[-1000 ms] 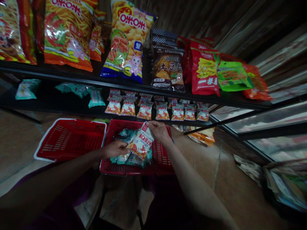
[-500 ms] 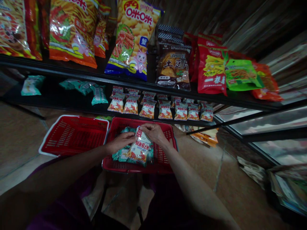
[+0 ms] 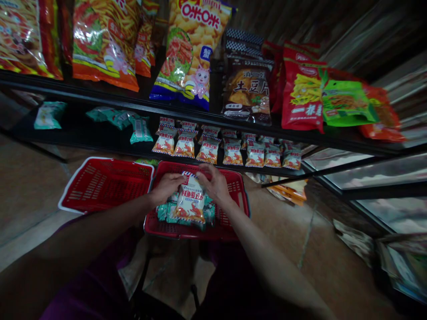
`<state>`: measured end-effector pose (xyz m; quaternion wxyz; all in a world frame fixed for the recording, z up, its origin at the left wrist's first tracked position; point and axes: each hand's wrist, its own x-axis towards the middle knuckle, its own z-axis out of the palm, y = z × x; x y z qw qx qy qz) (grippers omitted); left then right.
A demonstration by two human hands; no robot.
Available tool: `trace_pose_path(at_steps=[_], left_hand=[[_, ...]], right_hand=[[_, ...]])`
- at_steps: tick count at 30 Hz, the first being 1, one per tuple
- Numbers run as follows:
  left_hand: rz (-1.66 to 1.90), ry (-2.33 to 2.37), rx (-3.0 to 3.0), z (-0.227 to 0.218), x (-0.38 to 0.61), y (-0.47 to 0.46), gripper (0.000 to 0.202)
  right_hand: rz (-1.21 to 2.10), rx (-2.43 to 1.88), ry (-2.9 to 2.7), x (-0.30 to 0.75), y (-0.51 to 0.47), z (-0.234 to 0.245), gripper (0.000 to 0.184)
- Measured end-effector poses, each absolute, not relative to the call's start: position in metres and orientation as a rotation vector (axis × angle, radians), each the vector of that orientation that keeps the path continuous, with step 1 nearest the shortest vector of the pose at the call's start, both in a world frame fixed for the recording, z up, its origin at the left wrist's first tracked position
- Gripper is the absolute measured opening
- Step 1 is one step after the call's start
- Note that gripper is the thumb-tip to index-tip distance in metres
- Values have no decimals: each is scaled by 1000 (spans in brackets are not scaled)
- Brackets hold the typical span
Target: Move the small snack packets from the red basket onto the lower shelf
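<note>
A white and orange snack bag [image 3: 190, 202] with red lettering is held upright over the right red basket [image 3: 160, 230]. My left hand [image 3: 167, 187] pinches its upper left edge, fingers closed. At the upper right corner, my right hand [image 3: 215, 186] grips the same bag with thumb and bent fingers. Beneath it, several teal snack packets [image 3: 172, 215] lie in the basket, partly covered by the bag and my hands.
Another red basket [image 3: 110, 178] with a white rim stands at the left. Ahead, a black lower shelf [image 3: 76, 138] carries several small white-orange bags [image 3: 207, 150] and teal packets [image 3: 140, 129]. Large snack bags [image 3: 187, 53] fill the shelf above. Orange packages [image 3: 288, 192] lie on the floor at right.
The bag has turned from a tilt to nearly straight, its striped top edge now showing. My right hand has shifted from the bag's top toward its right corner. The view has moved slightly.
</note>
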<state>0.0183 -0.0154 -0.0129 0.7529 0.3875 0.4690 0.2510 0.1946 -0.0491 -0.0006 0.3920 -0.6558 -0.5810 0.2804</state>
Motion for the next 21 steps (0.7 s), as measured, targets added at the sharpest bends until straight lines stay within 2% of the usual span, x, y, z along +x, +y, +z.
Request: trace_pose_path(at_steps=[4, 9, 16, 21], left_hand=[[693, 1104, 581, -9, 13, -5, 17], [823, 1111, 398, -12, 10, 6, 13], [910, 1072, 378, -17, 15, 6, 14], [894, 1106, 461, -17, 14, 3, 14]], right_hand=[[716, -1665, -1048, 206, -53, -13, 32], [995, -1619, -486, 214, -63, -26, 19], [1611, -1556, -327, 196, -86, -16, 18], [1744, -1409, -153, 188, -84, -4, 11]])
